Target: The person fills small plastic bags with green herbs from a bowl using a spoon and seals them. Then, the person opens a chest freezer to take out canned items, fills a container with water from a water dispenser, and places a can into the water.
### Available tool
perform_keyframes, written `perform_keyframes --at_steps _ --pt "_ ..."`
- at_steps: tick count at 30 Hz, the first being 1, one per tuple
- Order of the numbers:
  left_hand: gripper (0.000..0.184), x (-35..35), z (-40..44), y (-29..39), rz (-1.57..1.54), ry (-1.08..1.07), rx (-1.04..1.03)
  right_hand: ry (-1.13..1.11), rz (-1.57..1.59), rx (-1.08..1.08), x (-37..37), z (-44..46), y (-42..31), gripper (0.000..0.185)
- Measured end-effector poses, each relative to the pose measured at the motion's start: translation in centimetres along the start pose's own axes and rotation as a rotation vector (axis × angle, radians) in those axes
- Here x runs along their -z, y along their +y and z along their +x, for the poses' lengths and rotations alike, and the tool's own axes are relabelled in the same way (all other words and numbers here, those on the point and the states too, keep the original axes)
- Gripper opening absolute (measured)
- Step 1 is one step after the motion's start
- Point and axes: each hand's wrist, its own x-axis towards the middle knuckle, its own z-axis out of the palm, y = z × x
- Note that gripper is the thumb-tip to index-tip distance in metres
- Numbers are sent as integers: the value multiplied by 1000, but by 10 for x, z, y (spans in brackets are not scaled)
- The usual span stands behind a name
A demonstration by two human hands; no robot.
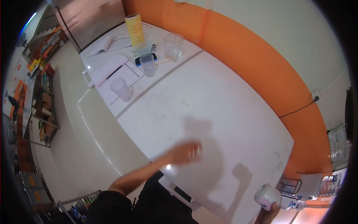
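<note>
My left hand is over the near part of the white table, blurred by motion, so its fingers cannot be made out clearly. At the lower right, my right hand holds a clear jar near the table's right corner, with the thumb and fingers round its lower side. The jar is tilted, and a label or print shows faintly on it. Shadows of the arms fall across the tabletop.
Two plastic cups, a square clear container, a yellow roll, a phone and papers with a pen stand or lie at the far end. A wire rack is beyond the right corner.
</note>
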Motion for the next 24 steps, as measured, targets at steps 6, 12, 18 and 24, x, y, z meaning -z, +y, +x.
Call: perform_keyframes --at_steps 6,12,18,24 --pt "73 300 251 -69 461 1372 -201 265 282 -238 -127 -38 69 62" --pt "47 361 349 -163 340 1293 45 410 96 -321 -213 -102 50 59" --pt "29 357 329 -146 331 1202 -222 611 88 -278 -229 -122 42 55" --pt "29 310 260 -96 390 958 -501 512 -84 14 -255 -78 29 74"
